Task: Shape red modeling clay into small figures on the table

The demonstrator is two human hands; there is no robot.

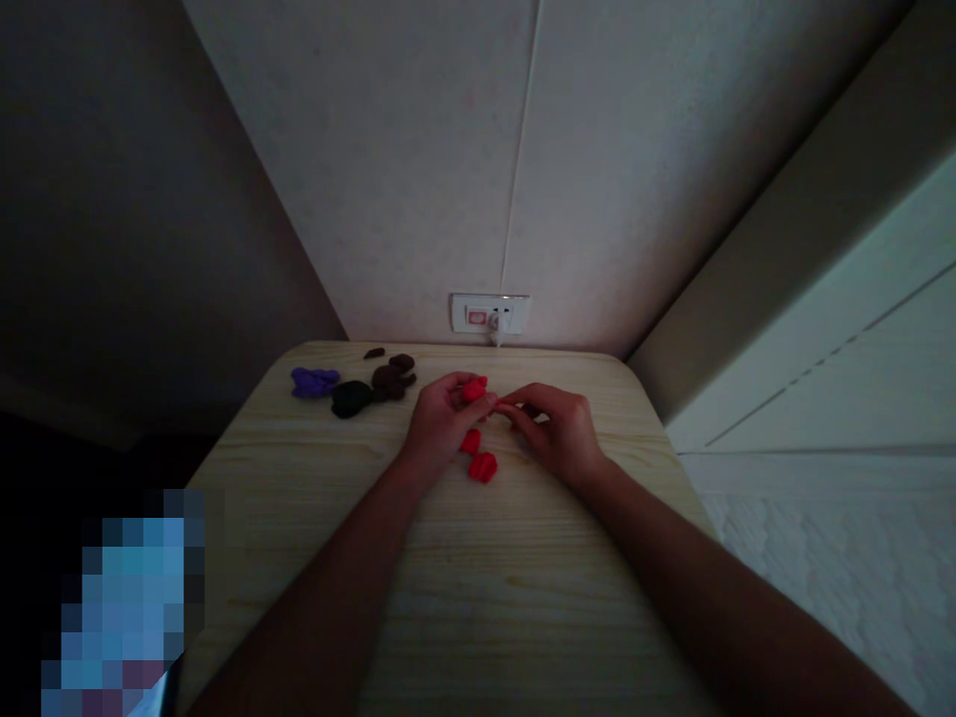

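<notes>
My left hand [442,418] is closed around a lump of red modelling clay [475,388], which shows above the thumb. Close to the left thumb, my right hand [557,428] has its thumb and forefinger pinched together at the tips. What lies in that pinch is too small to make out. On the table just below my hands are a small red clay piece [470,441], partly beside the left wrist, and a larger red clay piece [483,467] with a ridged surface.
Toward the table's back left lie purple clay [314,382], a black clay lump [351,399] and brown clay pieces [389,380]. The pale wooden table [478,597] meets a wall with a socket [489,314] and a plugged-in cord. A blurred-out bright patch [130,597] is at lower left.
</notes>
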